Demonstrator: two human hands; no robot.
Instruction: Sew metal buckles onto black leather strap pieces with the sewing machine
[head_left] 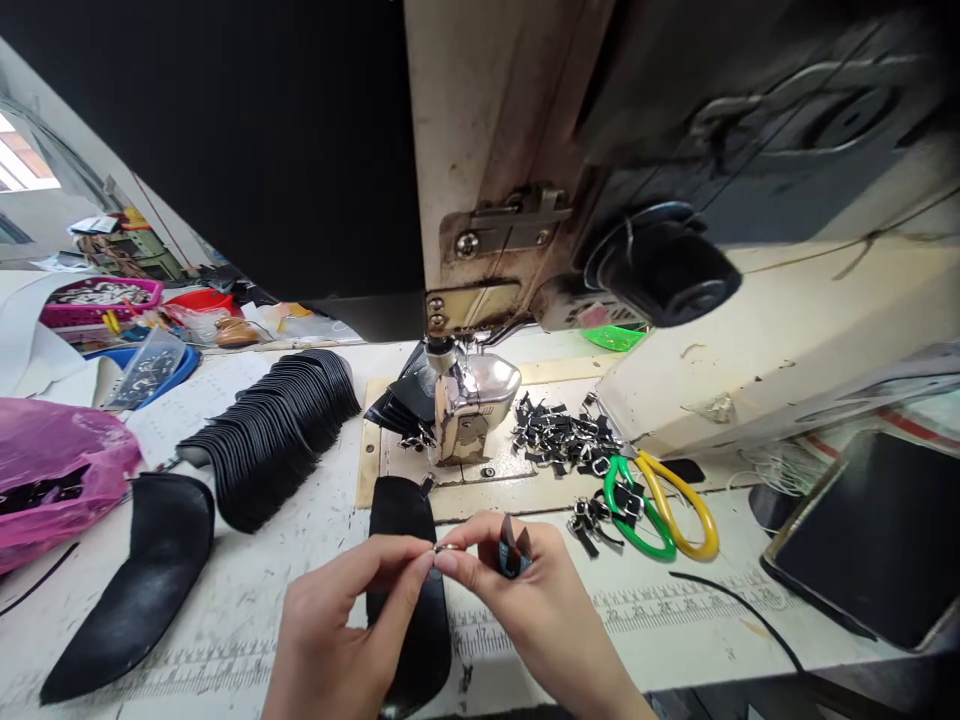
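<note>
My left hand [349,610] and my right hand [517,590] meet in front of the sewing machine, thumb and forefinger of each pinched on a small metal buckle [448,547]. Most of the buckle is hidden by the fingertips. Tucked in my right palm is a pair of thread snips [514,550], its dark blades pointing up. Beneath my hands lies a long black leather piece [401,510], with a small buckle tab at its upper right edge. Behind it stands the sewing machine's presser foot area [466,425], where more black pieces are bunched.
Buckle tabs [566,438] are heaped right of the needle, beside green-and-yellow-handled scissors [664,515]. On the left are a row of stacked black leather pieces [274,440], a single curved piece [142,580] and a pink bag [67,440]. A black pad [874,540] sits far right.
</note>
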